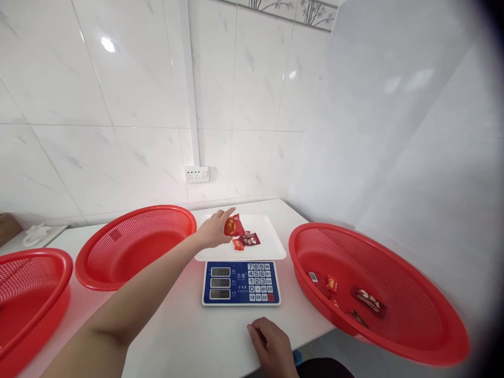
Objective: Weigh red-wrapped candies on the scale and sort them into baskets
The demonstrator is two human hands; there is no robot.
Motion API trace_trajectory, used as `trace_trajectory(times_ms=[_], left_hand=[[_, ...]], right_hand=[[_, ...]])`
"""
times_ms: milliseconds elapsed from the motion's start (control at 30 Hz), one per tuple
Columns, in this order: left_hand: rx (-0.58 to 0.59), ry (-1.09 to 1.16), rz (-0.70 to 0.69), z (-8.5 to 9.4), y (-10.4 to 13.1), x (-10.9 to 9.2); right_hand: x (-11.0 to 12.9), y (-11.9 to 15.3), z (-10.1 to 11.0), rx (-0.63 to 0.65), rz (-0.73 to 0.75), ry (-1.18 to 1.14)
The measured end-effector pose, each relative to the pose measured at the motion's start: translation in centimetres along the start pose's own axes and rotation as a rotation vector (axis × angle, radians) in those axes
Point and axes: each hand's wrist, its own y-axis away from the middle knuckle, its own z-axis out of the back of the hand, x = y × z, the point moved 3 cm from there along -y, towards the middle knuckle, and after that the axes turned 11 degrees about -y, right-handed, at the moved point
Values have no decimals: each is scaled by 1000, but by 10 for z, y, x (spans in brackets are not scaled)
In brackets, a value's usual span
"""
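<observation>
My left hand [216, 229] reaches over the white tray [271, 242] of a digital scale. Its fingers grip a red snack packet [234, 226] with a round gold-coloured print. Just below and right of that packet, a dark red packet [250, 239] and a small orange-red packet [238, 244] lie on the tray. In front of the tray is the scale's blue panel [241, 283], with three displays and a keypad. My right hand [272, 344] rests near the table's front edge, fingers curled in, with nothing visible in them.
A large red basket [429, 294] at the right holds several small packets, including a dark red packet [369, 301]. Two more red baskets stand at the left, a middle basket [136, 247] and a nearer basket [35, 320]. A wall socket [197, 174] sits behind the white table [173, 336].
</observation>
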Motion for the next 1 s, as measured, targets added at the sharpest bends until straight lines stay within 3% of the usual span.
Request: trace_trajectory(times_ms=[67,133,233,367,467,633,767,1000], left_hand=[[-53,64,-38,6,26,-18],[-184,231,-87,10,52,-38],[-253,300,-166,4,81,-63],[-270,297,-234,-10,99,-83],[-248,403,-218,-15,104,-83],[-163,850,-32,-15,106,-70],[7,1196,-158,-13,110,-75],[-31,1250,-189,-2,122,-76]], right_hand=[[4,-9,9,6,-151,-245],[17,-20,22,8,-235,-493],[49,-37,46,-25,-128,-668],[86,-52,64,-93,-6,-571],[100,-56,67,-173,-12,-463],[114,-54,68,-217,31,-471],[126,-49,71,-197,74,-484],[137,-48,88,-108,100,-562]])
